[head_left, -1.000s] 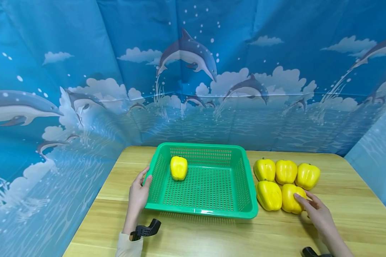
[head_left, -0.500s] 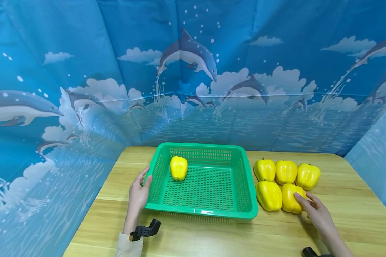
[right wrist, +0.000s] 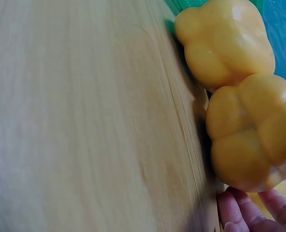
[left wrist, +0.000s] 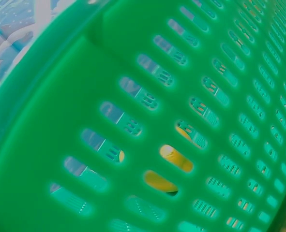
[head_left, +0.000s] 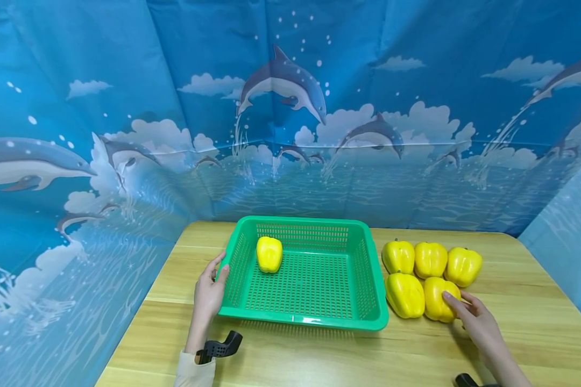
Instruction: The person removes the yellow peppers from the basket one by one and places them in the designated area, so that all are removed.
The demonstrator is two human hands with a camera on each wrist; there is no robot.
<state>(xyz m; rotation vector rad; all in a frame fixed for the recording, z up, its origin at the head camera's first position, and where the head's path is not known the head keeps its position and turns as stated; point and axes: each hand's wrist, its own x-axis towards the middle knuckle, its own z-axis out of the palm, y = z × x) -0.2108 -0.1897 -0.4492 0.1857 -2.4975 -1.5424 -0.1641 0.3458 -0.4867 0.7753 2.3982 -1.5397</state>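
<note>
My left hand (head_left: 210,289) grips the left rim of a green slotted plastic basket (head_left: 300,319), thumb over the edge. A yellow bell pepper (head_left: 269,255) lies inside, near the basket's back left. On the right, my right hand (head_left: 476,320) holds the front-row yellow bell pepper (head_left: 442,299) by its right side, thumb on top. The right wrist view shows fingertips (right wrist: 232,212) against that pepper's lower end, where it rests on the table. In the left wrist view the basket's slotted wall (left wrist: 46,111) fills the frame, hiding the left hand.
Another yellow pepper (head_left: 404,295) sits between the held one and the basket. Behind them stands a row of 3 peppers (head_left: 431,259). A dolphin-print curtain (head_left: 290,177) rises behind the wooden table (head_left: 319,360).
</note>
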